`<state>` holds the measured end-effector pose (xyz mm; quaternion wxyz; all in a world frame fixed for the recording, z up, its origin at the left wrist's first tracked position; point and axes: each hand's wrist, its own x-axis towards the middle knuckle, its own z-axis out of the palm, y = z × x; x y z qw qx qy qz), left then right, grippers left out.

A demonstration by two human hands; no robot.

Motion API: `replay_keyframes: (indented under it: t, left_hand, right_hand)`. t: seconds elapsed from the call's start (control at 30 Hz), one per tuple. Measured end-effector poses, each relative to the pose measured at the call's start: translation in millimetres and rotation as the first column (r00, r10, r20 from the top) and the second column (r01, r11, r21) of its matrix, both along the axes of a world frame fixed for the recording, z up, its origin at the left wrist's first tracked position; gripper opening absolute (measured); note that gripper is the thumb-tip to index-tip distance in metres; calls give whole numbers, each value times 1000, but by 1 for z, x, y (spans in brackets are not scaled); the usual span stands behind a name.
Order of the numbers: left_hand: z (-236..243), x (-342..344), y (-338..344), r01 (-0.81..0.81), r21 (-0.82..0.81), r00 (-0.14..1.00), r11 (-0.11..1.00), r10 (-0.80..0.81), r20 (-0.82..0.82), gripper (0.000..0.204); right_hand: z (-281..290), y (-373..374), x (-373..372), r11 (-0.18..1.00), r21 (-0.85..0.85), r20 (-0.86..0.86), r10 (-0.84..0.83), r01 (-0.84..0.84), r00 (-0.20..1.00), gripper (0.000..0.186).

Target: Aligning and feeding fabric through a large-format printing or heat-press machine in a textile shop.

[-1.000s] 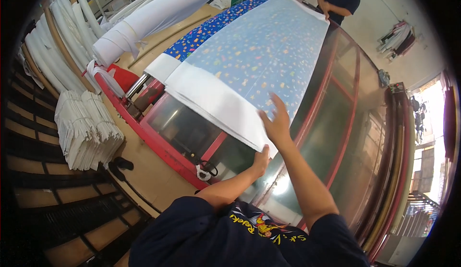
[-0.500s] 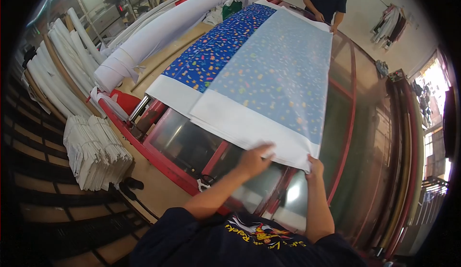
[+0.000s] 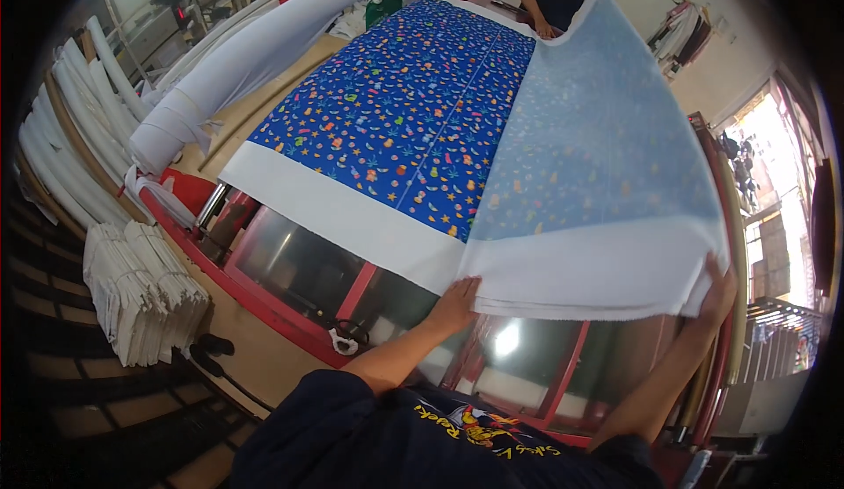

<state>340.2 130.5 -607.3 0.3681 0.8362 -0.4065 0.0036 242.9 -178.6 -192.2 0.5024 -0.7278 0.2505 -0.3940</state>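
Note:
A wide sheet of printed fabric (image 3: 387, 102), blue with small colourful figures and a white border, lies over a red-framed table with glass-like panels. Its right part is folded back, showing the pale underside (image 3: 607, 137) with the pattern faintly through it. My right hand (image 3: 719, 289) grips the near right corner of that lifted layer, which slants up to the right. At the near edge, my left hand (image 3: 457, 303) lies against the white border beside the fold, fingers stretched and close together. Across the table a co-worker's hand (image 3: 545, 29) is at the far edge of the fabric.
A large white fabric roll (image 3: 255, 58) runs along the table's left side. Several white tubes (image 3: 75, 137) lean farther left, above bundled white stacks (image 3: 145, 291). The red table frame (image 3: 356, 291) crosses below the cloth. A bright window (image 3: 774, 146) is at the right.
My right hand has swung right and up with the fabric corner, uncovering more of the blue print. My left hand has come down to the border's edge. The far side of the layer has risen too.

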Motion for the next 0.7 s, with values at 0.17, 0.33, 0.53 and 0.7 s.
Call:
replay_keyframes:
  t: [0.17,0.33,0.53,0.7]
  left_hand:
    - [10,-13,-20,-182,-220,937,958,101,-335,49]
    - [-32,-24,-46,-524,-274,696,807,219,-684,43]
    - [-30,-8,-40,-924,-313,198,222,-423,-884,41]
    - [-10,10,-10,-862,-182,56,473,-266,-962,32]
  right_hand:
    - [51,191,156,861,-182,-45,475,-475,879,27]
    - [-30,376,307,54,-281,-320,936,-958,147,43]
    - [-91,435,232,-91,-362,-435,897,-928,82,58]
    - [-210,306,185,614,-440,-329,569,-655,754,59]
